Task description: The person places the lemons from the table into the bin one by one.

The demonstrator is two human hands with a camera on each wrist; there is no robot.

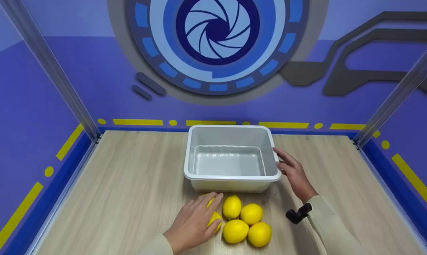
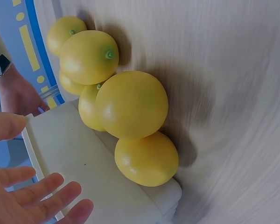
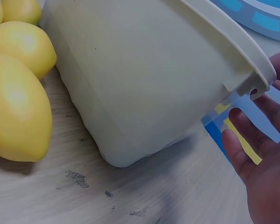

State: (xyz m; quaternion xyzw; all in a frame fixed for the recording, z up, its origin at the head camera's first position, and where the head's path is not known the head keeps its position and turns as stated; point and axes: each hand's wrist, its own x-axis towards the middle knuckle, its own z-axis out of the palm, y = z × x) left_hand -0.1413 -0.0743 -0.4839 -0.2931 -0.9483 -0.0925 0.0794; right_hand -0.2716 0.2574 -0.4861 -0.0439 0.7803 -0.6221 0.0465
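My left hand [image 1: 195,221] is held over the left end of a group of yellow lemons [image 1: 235,231], partly hiding the ones beneath it. In the left wrist view its fingers [image 2: 42,205] are spread, and no lemon is in them. Several lemons [image 2: 132,105] lie close together on the wooden tabletop. Just behind them stands a light grey plastic bin [image 1: 231,186], with nothing inside. At the bin's right side, my right hand [image 1: 296,175] holds the rim. Seen from the right wrist, fingers reach beneath the rim [image 3: 252,49] near a small notch, the lower ones loosely bent.
Wooden tabletop [image 1: 139,177] extends to both sides of the bin. Blue printed panels [image 1: 156,109] with yellow dashes wall off the back and sides. Metal posts [image 1: 63,85] rise at the back corners. A black device [image 1: 299,213] is strapped to the right wrist.
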